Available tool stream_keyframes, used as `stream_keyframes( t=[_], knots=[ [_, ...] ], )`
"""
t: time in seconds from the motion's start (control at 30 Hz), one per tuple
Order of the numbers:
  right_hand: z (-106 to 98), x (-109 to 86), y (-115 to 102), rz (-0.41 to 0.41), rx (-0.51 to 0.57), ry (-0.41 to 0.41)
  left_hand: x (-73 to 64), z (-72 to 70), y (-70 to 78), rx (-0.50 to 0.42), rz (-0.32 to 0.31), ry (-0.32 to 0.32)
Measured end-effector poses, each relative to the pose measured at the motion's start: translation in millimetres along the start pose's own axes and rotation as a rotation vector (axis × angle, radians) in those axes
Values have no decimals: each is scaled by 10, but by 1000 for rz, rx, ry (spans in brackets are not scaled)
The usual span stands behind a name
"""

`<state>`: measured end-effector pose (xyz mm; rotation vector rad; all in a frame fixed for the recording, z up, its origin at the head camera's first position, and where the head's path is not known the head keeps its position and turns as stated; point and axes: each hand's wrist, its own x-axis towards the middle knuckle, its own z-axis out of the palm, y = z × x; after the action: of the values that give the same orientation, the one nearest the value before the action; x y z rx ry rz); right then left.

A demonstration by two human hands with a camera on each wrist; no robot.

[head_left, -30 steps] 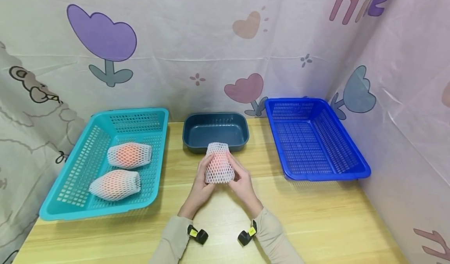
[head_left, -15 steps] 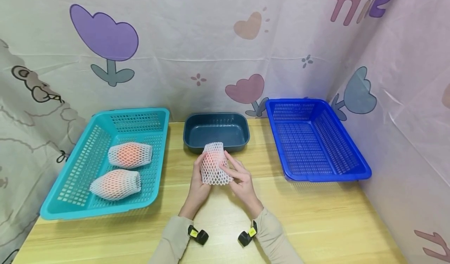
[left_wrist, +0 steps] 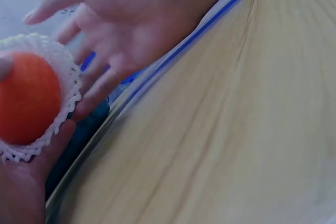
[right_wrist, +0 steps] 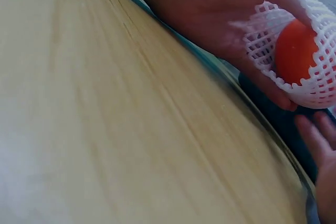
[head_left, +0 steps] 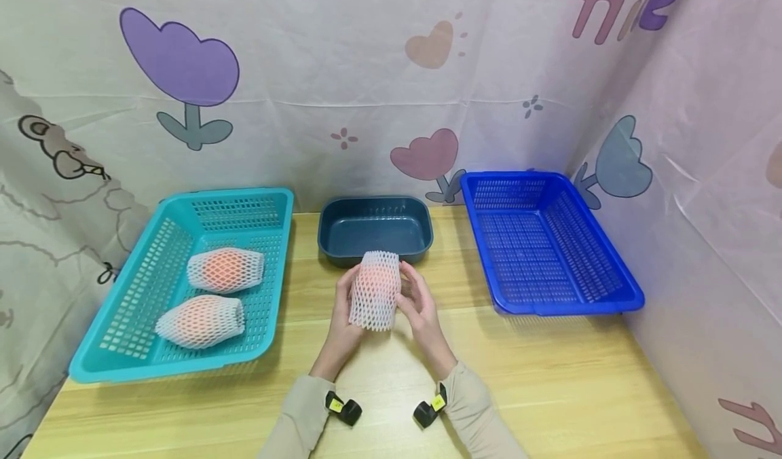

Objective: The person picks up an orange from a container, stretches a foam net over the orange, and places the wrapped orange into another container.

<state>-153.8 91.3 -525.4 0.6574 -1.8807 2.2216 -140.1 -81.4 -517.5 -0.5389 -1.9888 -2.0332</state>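
Note:
In the head view my left hand (head_left: 344,308) holds an orange-red round fruit in a white foam net sleeve (head_left: 375,290), upright over the table's middle. The right wrist view shows the left thumb and fingers around the foam sleeve (right_wrist: 324,85), with the bare red fruit (right_wrist: 295,53) visible through its end. My right hand (head_left: 423,304) is beside the sleeve's right side. Its fingers look spread and loose in the left wrist view, where the right hand (left_wrist: 136,19) does not grip the fruit. Whether its fingertips touch the net is unclear.
A teal basket (head_left: 282,255) at left bears two similar netted fruits (head_left: 225,270). Behind the hands stands a dark blue-green tub (head_left: 375,229), and a blue basket (head_left: 525,255) at right. A printed curtain (head_left: 318,51) borders the wooden table (head_left: 550,377) behind and at the sides.
The netted fruit tips and turns slightly between the hands and now sits a little lower and nearer the body. The right fingers shift on and off its right side. The baskets stay put.

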Motion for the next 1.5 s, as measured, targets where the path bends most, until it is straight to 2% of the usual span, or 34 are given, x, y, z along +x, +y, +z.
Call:
stream_keyframes(
  t=[0.1, 0.17, 0.33, 0.5, 0.53, 0.73, 0.83, 0.97, 1.07, 1.17, 1.27, 1.5],
  knots=[
    [17, -3, -1, 164, 36, 36, -9, -16, -70, -61, 10, -30],
    [22, -2, 4, 204, 42, 42, -13, -25, -86, -78, 23, -41],
    [17, -1, -2, 180, 20, 32, -1, -24, -69, -91, 48, -61],
    [9, -6, -14, 177, 70, 47, -1, -23, -76, -82, 58, -103],
    [9, -8, -11, 176, 82, 57, -5, -30, -112, -99, 64, -116],
    [13, -10, -2, 146, 183, 121, -21, -49, -97, -299, 47, -164],
    [22, -2, -8, 132, 193, 124, -16, -46, -77, -322, -10, -140],
    [35, 5, -23, 136, 179, 81, 3, -29, -49, -207, -113, -50],
    [42, 3, -26, 131, 141, 58, 21, -19, -37, -152, -160, 17],
    [48, 0, -30, 114, 95, 77, 31, -22, -36, -170, -171, 59],
    [47, 0, -32, 104, 86, 109, 32, -27, -28, -175, -169, 71],
    [39, -8, -36, 70, 141, 141, 33, -34, -37, -193, -148, 39]
  ],
)
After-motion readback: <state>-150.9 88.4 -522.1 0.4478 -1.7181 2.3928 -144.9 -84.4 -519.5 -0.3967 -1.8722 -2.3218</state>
